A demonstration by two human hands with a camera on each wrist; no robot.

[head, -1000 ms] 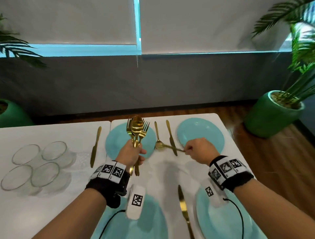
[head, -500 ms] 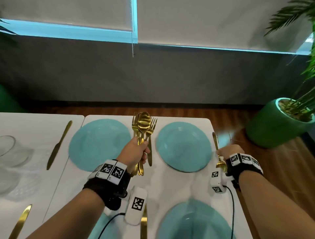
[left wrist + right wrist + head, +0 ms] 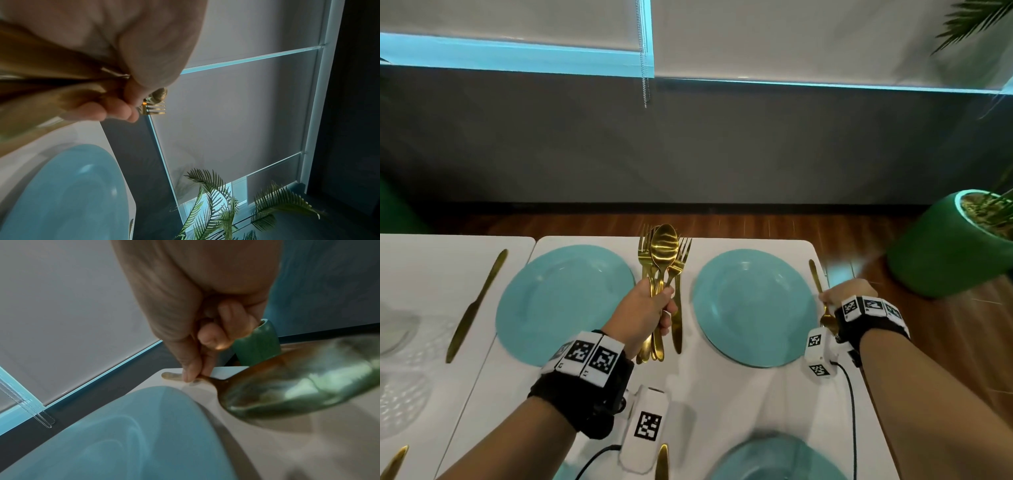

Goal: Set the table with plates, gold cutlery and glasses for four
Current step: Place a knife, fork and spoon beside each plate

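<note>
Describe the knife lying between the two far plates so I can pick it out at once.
Start at the two far turquoise plates on the white table. The left hand grips a bundle of forks and spoons between them. The knife lies flat just right of that bundle, the only gold piece there not held.

The right hand (image 3: 197,293) is reaching down from the top of the frame, its thumb and fingers (image 3: 190,369) pinching the thin handle of a gold spoon (image 3: 298,386) just over the white worktop (image 3: 308,451). The spoon's bowl is looming large and blurred toward the camera, reflecting green. A teal plate (image 3: 123,443) is lying on the worktop just beside the spoon. A green pot (image 3: 257,344) is standing beyond the worktop's far edge, behind the curled fingers. A pale blind (image 3: 72,305) is hanging behind.
</note>
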